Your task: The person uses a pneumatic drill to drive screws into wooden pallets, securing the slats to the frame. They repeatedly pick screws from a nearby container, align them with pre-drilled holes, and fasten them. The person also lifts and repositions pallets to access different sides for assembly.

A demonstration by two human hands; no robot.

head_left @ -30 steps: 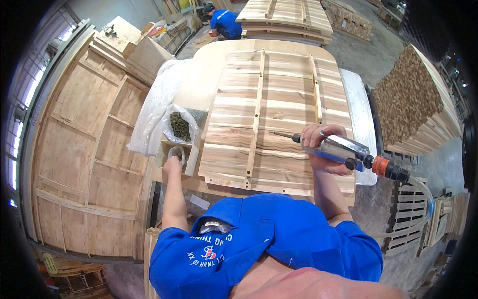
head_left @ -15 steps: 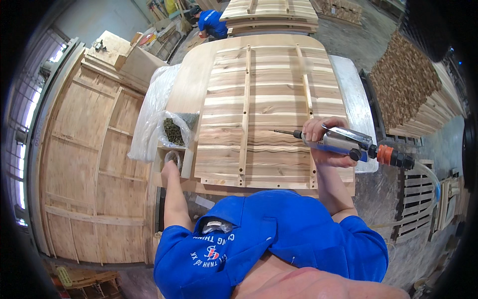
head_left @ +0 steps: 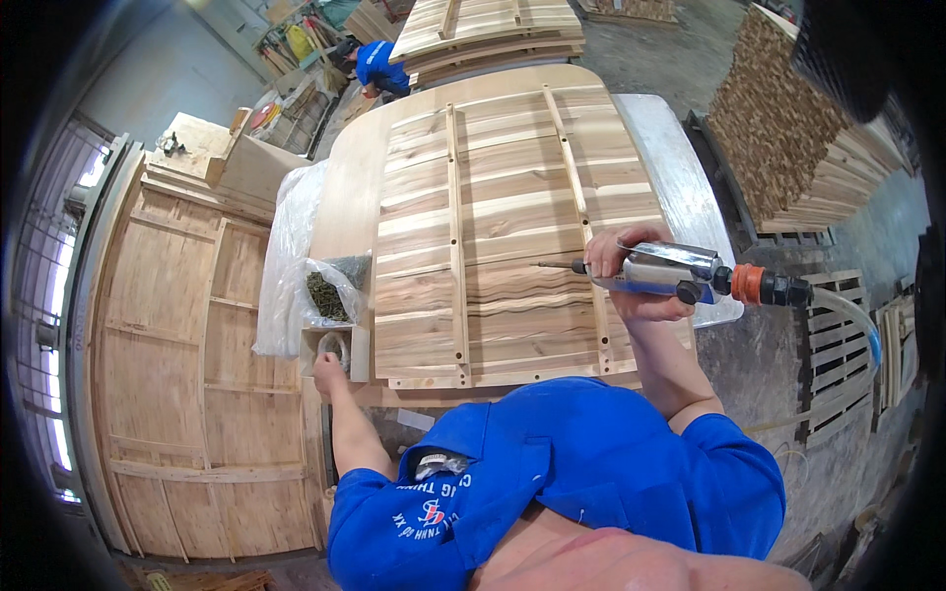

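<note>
My right hand [head_left: 631,264] is wrapped round a silver air screwdriver [head_left: 680,271] with an orange and black hose fitting. Its thin bit points left over the slatted wooden panel [head_left: 517,315]. Two long battens [head_left: 454,212] with dark holes lie across that panel. At the near left, my left hand [head_left: 329,372] is at the front edge of a small open wooden box [head_left: 362,355], fingers drawn together; what they hold, if anything, is too small to make out. Inside the box lies a clear plastic bag [head_left: 337,345]. Just beyond, another plastic bag [head_left: 330,294] holds many small dark pieces, probably screws.
Beneath the panel is a larger rounded board [head_left: 347,172], with plastic sheeting [head_left: 286,256] along its left. A framed plywood structure [head_left: 158,364] stands left. Stacked wood strips [head_left: 764,118] and a slatted pallet [head_left: 836,364] are right. A co-worker [head_left: 379,67] crouches beyond, near stacked panels [head_left: 493,49].
My left hand has drawn back from inside the box to its near edge. The screwdriver stays in my right hand over the panel. The whole view has shifted a little.
</note>
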